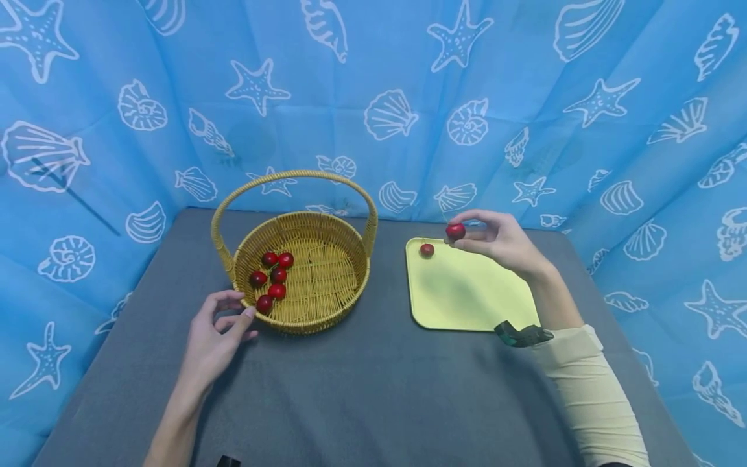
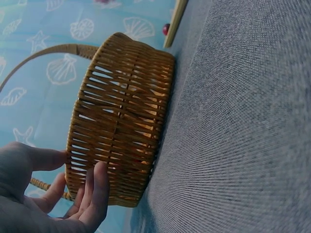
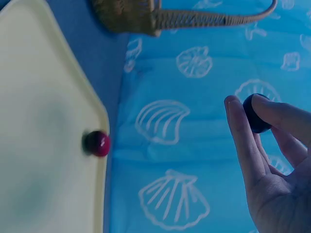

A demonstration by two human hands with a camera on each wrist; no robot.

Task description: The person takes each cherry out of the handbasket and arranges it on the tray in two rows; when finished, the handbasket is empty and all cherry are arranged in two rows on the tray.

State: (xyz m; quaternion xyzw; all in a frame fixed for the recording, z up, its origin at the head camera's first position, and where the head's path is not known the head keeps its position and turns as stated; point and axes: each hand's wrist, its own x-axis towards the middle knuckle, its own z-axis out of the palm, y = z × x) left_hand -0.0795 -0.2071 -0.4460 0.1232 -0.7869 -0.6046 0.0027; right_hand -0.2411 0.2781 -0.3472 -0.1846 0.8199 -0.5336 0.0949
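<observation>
My right hand [image 1: 496,240] pinches a red cherry [image 1: 455,231] between thumb and fingertips, above the back edge of the pale yellow tray [image 1: 467,305]. In the right wrist view this cherry [image 3: 256,114] looks dark between the fingers. Another cherry [image 1: 427,250] lies near the tray's back left corner. My left hand [image 1: 213,334] holds the near left side of the woven basket [image 1: 327,314], fingers bent against its rim and outer wall, as the left wrist view shows. Several dark red cherries [image 1: 277,292] sit inside the basket, gathered on its left.
The basket's tall arched handle [image 1: 294,174] stands upright over it. Grey cloth [image 1: 362,389] covers the table, with a stretch of it between basket and tray. A blue curtain [image 1: 350,78] with white shells and starfish hangs behind and at both sides.
</observation>
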